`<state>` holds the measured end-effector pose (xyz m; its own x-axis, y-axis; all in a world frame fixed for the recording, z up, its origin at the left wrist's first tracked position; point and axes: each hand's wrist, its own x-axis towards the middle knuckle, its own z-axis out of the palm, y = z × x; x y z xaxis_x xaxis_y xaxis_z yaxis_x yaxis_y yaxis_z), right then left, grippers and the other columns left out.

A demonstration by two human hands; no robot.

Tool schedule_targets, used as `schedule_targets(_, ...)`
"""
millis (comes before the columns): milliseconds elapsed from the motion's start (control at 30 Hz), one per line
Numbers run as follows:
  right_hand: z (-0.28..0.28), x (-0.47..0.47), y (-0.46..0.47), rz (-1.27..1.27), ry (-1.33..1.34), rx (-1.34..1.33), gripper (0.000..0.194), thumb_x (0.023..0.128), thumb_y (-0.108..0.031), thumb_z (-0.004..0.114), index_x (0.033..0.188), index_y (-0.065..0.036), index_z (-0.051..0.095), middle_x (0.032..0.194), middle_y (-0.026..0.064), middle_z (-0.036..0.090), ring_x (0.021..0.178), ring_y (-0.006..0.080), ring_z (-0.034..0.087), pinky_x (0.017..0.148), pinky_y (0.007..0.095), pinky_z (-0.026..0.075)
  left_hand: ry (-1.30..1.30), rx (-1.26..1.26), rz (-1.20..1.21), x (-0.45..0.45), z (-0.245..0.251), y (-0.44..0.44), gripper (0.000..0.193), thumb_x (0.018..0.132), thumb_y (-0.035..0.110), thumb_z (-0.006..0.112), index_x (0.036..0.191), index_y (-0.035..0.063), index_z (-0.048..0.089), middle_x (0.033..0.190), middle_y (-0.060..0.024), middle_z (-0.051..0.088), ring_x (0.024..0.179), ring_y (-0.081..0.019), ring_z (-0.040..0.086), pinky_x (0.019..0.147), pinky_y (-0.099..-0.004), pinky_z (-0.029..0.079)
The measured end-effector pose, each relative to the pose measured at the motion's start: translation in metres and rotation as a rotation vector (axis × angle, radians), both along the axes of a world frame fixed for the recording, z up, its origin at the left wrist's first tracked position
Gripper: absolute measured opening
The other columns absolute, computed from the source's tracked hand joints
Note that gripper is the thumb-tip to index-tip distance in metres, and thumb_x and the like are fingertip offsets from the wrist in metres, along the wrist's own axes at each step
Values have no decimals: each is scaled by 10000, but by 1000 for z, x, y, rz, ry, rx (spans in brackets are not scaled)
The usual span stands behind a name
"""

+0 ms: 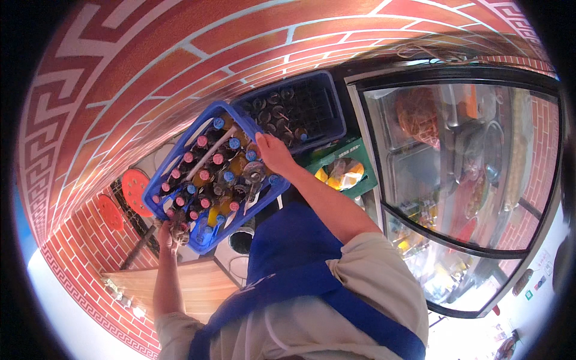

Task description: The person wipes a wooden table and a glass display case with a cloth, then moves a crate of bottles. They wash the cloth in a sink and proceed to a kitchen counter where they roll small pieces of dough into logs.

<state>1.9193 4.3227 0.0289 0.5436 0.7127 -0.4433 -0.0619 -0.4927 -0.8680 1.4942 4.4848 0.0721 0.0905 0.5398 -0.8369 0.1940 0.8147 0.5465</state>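
A blue plastic bottle crate (265, 198) is tilted in front of me, gripped at both ends. My right hand (275, 154) is closed over its rim on the right. My left hand (166, 236) grips the lower left corner, where its fingers are partly hidden. Beside those fingers is a greyish-brown bundle (180, 233) that I cannot identify. Glass bottles (218, 159) with pink or blue caps fill much of the crate. Among them a clear glass bottle (254, 173) has no coloured cap. A pale strip (211, 153) lies across the bottle tops.
Behind it stands a second blue crate (337, 103) with several bottles. A green carton (366, 173) sits beside a glass-door display cabinet (454, 171) on the right. Red stools (135, 192) and a wooden table (180, 283) are at left. A brick-patterned wall (252, 45) rises close behind.
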Motion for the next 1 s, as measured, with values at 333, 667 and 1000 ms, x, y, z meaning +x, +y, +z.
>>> schedule_targets(333, -60, 5, -31, 5, 363, -15, 487, 961, -392, 328, 914, 27, 572, 845, 199, 612, 811, 356, 587, 732, 416, 451, 87, -57, -41, -1, -61, 13, 268, 802, 196, 537, 1002, 21, 565, 844, -79, 628, 723, -223, 639, 609, -333, 538)
schedule_targets(667, 27, 29, -87, 83, -225, 195, 309, 811, -10, 535, 1117, -53, 554, 976, 130, 572, 815, 208, 582, 728, 320, 468, 54, -61, -24, 6, -56, 12, 326, 801, 182, 490, 1071, 5, 536, 910, -120, 629, 757, -262, 639, 649, -386, 544)
schedule_targets(1000, 79, 15, -81, 154, -221, 207, 291, 780, -252, 699, 1020, -105, 626, 865, 79, 609, 718, 183, 625, 625, 298, 509, 124, -82, -40, -4, -71, 20, 324, 806, 174, 463, 1072, 1, 529, 890, -139, 625, 699, -253, 634, 592, -376, 541)
